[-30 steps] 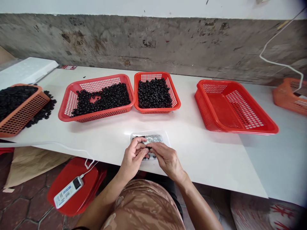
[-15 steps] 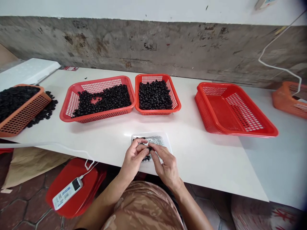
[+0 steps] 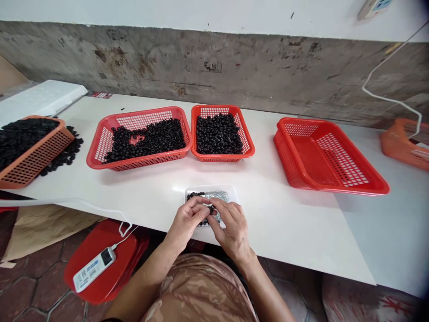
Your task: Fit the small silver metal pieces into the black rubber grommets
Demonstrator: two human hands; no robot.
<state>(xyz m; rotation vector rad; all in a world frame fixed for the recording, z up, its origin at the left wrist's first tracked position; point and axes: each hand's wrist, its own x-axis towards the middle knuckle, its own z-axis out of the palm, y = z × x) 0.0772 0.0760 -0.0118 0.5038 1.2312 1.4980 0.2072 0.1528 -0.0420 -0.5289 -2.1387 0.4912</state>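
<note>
While left hand (image 3: 185, 220) and right hand (image 3: 232, 226) pinch a black piece (image 3: 211, 209), more exposed than earlier

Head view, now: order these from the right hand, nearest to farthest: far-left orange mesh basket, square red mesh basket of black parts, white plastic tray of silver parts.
From the right hand:
1. White plastic tray, just beyond and partly beneath the hands.
2. Square red mesh basket, behind the tray.
3. Orange mesh basket, far left edge of the view.

Small black piece (image 3: 211, 209) (partly hidden) between both hands (image 3: 184, 220)
</note>
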